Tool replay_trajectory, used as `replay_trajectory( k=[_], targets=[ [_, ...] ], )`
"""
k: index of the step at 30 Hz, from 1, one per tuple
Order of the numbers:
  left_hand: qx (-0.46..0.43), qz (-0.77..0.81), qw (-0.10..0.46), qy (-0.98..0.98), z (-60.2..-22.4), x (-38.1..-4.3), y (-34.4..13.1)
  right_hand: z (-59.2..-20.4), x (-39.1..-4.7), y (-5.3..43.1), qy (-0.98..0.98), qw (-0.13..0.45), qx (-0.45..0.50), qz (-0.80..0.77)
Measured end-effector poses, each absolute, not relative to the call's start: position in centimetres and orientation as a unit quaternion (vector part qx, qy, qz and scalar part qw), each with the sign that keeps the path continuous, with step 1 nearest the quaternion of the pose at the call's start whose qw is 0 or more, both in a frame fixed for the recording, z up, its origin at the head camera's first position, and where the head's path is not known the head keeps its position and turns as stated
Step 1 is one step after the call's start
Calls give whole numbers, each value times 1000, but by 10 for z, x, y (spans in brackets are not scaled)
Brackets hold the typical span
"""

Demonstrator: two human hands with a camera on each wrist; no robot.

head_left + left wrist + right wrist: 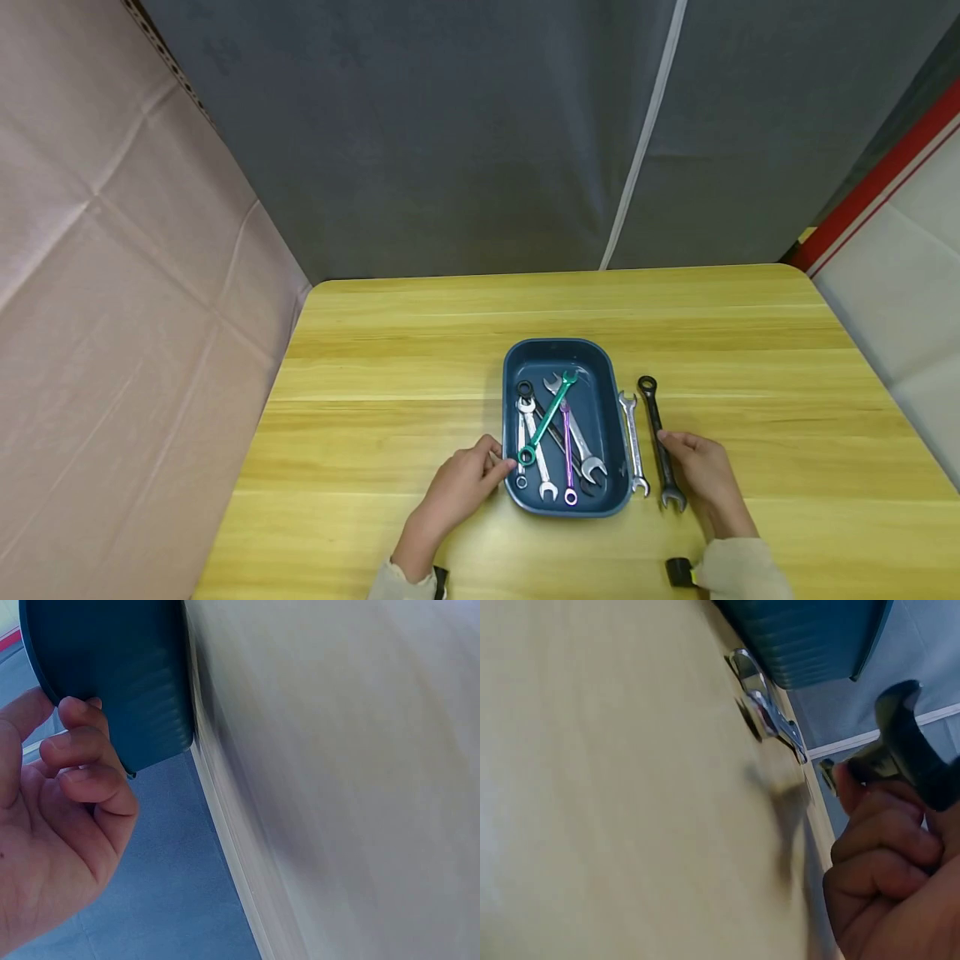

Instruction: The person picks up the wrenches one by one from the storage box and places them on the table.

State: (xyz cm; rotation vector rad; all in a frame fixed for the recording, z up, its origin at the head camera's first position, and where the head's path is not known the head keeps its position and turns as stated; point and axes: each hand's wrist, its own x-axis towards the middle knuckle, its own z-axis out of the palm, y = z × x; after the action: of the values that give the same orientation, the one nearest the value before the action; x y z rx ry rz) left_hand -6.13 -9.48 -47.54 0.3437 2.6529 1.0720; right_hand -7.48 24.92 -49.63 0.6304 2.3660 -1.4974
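Note:
A dark blue plastic tray [566, 346] holds several wrenches, among them a green one [550, 419], a purple one [567, 454] and silver ones. My left hand [463, 483] pinches the tray's left rim between thumb and fingers; the left wrist view shows the fingertips against the tray's wall [127, 667]. My right hand [703, 471] grips a black combination wrench [660, 437] by its shaft, to the right of the tray. In the right wrist view this wrench [907, 742] is held above the table. Between it and the tray lies a silver open-end wrench [633, 442].
The wooden table [405, 350] spreads around the tray on all sides. A grey curtain [450, 142] hangs behind its far edge. Pale cloth [135, 292] covers the left side, and a white panel with a red edge [885, 183] stands at the right.

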Motion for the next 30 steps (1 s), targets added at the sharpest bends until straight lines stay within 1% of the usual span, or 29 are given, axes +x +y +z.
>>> replay_trajectory(
  k=[7, 14, 18, 30],
  targets=[
    [117, 370, 126, 913, -477, -60, -94, -500, -77, 251, 826, 139, 209, -504],
    [115, 364, 138, 914, -478, -62, -94, -501, -79, 252, 871, 150, 164, -439],
    [114, 363, 143, 914, -477, -62, -94, -503, -79, 252, 877, 149, 155, -430],
    [119, 362, 139, 914, -477, -62, -94, -503, -80, 250, 878, 149, 158, -426]
  ],
)
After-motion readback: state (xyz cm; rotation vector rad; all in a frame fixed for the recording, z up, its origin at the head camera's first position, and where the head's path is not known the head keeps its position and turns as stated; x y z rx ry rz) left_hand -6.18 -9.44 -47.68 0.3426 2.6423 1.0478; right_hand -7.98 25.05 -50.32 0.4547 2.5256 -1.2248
